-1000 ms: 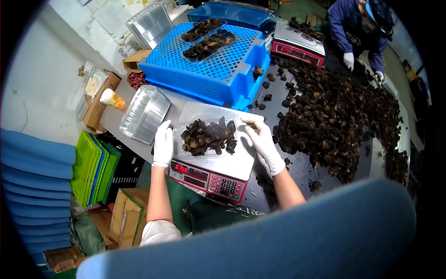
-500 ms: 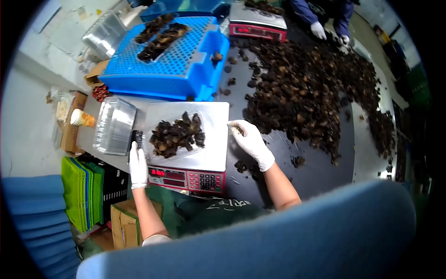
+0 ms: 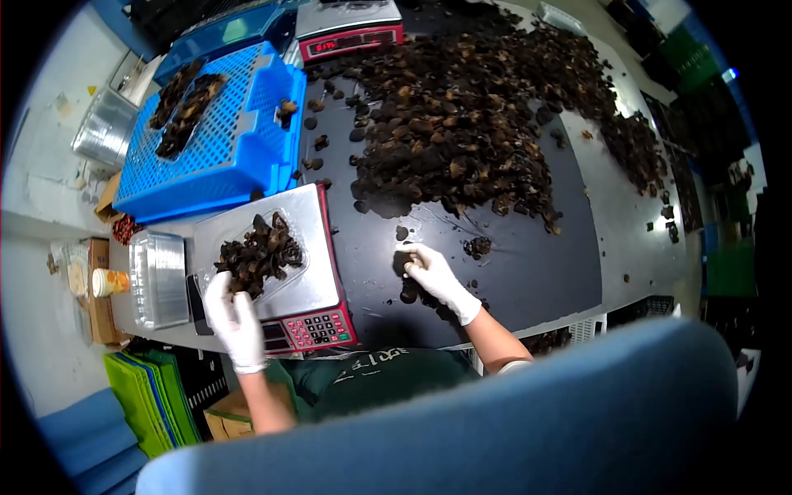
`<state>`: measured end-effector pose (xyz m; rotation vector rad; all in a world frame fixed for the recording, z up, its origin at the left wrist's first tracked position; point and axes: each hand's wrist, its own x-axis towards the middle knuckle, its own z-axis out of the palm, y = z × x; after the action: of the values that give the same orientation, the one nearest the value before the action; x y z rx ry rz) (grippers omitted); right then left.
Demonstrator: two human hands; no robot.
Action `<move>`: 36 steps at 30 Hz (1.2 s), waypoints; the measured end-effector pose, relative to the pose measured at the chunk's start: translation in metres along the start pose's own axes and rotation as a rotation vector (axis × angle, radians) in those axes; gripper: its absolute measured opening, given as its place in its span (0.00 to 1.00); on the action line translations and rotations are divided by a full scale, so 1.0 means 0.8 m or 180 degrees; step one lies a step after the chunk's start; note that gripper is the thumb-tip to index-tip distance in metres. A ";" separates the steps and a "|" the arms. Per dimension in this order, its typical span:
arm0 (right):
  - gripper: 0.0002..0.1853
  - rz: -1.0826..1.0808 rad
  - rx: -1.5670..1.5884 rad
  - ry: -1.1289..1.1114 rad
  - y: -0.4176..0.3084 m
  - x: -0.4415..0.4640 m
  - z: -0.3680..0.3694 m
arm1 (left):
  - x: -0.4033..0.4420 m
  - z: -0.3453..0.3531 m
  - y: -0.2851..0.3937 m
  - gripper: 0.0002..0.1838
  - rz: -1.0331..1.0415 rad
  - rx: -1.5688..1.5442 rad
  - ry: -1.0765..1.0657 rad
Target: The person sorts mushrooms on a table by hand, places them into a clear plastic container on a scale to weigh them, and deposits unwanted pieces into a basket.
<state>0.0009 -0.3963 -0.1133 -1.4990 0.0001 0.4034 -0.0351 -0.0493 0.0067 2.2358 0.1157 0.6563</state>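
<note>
A clear plastic tray (image 3: 290, 279) heaped with dark, curled mushroom pieces (image 3: 262, 252) sits on the metal pan of a red-and-silver scale (image 3: 320, 290). My left hand (image 3: 234, 326), in a white glove, is at the tray's near left corner, thumb and fingers apart; whether it touches the tray I cannot tell. Over the black table surface, right of the scale, my gloved right hand (image 3: 437, 285) has its fingertips bent around a dark mushroom piece (image 3: 402, 262). A few loose pieces (image 3: 409, 292) lie just below those fingers.
A large mushroom pile (image 3: 454, 124) spreads across the far table. Upside-down blue crates (image 3: 268, 148) carry two filled trays at the back left. Stacked clear trays (image 3: 159, 276) and a paper cup (image 3: 109, 282) stand left of the scale. A second scale (image 3: 351, 37) is farther back.
The view has swung rightward. My right hand has left the scale's right edge for the loose pieces on the table. My left hand has come in from the scale's left side toward the tray.
</note>
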 end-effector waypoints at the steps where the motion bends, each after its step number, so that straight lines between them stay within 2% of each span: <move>1: 0.22 0.0090 0.0462 0.0065 -0.004 -0.004 -0.009 | 0.001 0.024 0.031 0.19 0.0395 0.0075 -0.0342; 2: 0.22 0.0167 0.0919 0.0114 -0.010 -0.007 -0.018 | 0.001 0.050 0.061 0.18 0.0794 0.0155 -0.0664; 4: 0.25 0.0373 0.1244 0.0219 -0.009 -0.009 -0.037 | -0.011 0.115 0.095 0.16 0.1112 -0.0006 -0.1372; 6: 0.25 0.0325 0.1954 0.0195 -0.018 -0.020 -0.050 | -0.025 0.194 0.095 0.16 0.1339 -0.0166 -0.1704; 8: 0.22 0.0155 0.2420 0.0181 -0.019 -0.031 -0.057 | -0.024 0.262 0.090 0.13 0.1074 -0.0199 -0.2137; 10: 0.20 0.0127 0.2337 0.0275 -0.015 -0.042 -0.066 | -0.015 0.322 0.080 0.14 0.1124 0.0208 -0.1996; 12: 0.19 0.0141 0.2084 0.0492 -0.023 -0.057 -0.065 | -0.005 0.375 0.048 0.17 0.1606 0.0633 -0.1537; 14: 0.18 0.0188 0.1873 0.0505 -0.010 -0.066 -0.073 | -0.001 0.398 0.022 0.14 0.1849 0.1355 -0.1818; 16: 0.16 0.0173 0.1862 0.0589 -0.004 -0.069 -0.077 | -0.005 0.391 0.028 0.11 0.1691 0.1464 -0.1827; 18: 0.16 0.0350 0.1488 0.0524 0.004 -0.069 -0.085 | -0.025 0.372 0.037 0.06 0.1424 0.1010 -0.2014; 19: 0.14 0.0372 0.1300 0.0600 -0.002 -0.065 -0.084 | -0.036 0.351 0.052 0.05 0.1357 0.0528 -0.2143; 20: 0.12 0.0420 0.1110 0.0554 -0.002 -0.058 -0.089 | -0.053 0.338 0.056 0.06 0.1187 0.0443 -0.2224; 22: 0.10 -0.0508 0.0158 0.0803 0.009 -0.026 -0.079 | -0.074 0.305 0.071 0.05 0.0917 -0.0082 -0.1981; 23: 0.10 -0.0743 -0.0331 0.0823 0.013 -0.010 -0.077 | -0.079 0.289 0.072 0.05 0.0578 -0.0339 -0.2156; 24: 0.11 -0.0645 -0.0304 0.0735 0.002 0.003 -0.069 | -0.084 0.275 0.072 0.05 0.0230 -0.0602 -0.2313; 25: 0.12 -0.0512 -0.0536 0.0727 -0.005 0.021 -0.058 | -0.089 0.263 0.065 0.05 0.0202 -0.0588 -0.2291; 26: 0.12 -0.0383 -0.0769 0.0707 -0.013 0.038 -0.046 | -0.094 0.249 0.057 0.05 -0.0367 -0.0980 -0.2524; 27: 0.13 -0.0786 -0.1083 0.0839 -0.020 0.054 -0.032 | -0.099 0.237 0.052 0.06 -0.0943 -0.1378 -0.2723; 28: 0.13 -0.1205 -0.1390 0.0963 -0.024 0.070 -0.018 | -0.100 0.224 0.055 0.06 -0.0971 -0.1365 -0.2665; 30: 0.21 -0.1440 -0.2171 0.0975 -0.025 0.102 0.002 | -0.100 0.195 0.061 0.07 -0.1585 -0.1889 -0.2685; 32: 0.22 -0.1705 -0.3249 0.1056 -0.015 0.130 0.012 | -0.099 0.168 0.069 0.08 -0.1725 -0.2178 -0.2581; 33: 0.22 -0.1838 -0.3445 0.1020 0.001 0.145 0.009 | -0.094 0.152 0.074 0.09 -0.1655 -0.2099 -0.2499; 35: 0.13 -0.1909 -0.3291 0.1204 -0.002 0.155 0.008 | -0.083 0.120 0.082 0.10 -0.1485 -0.1932 -0.2129; 36: 0.10 -0.1934 -0.3126 0.1316 -0.011 0.155 0.009 | -0.074 0.103 0.076 0.10 -0.1026 -0.1322 -0.1827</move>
<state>0.1175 -0.3575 -0.1347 -2.4067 -0.3628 -0.4877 -0.0534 -0.1628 -0.0208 1.8596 0.0423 -0.1390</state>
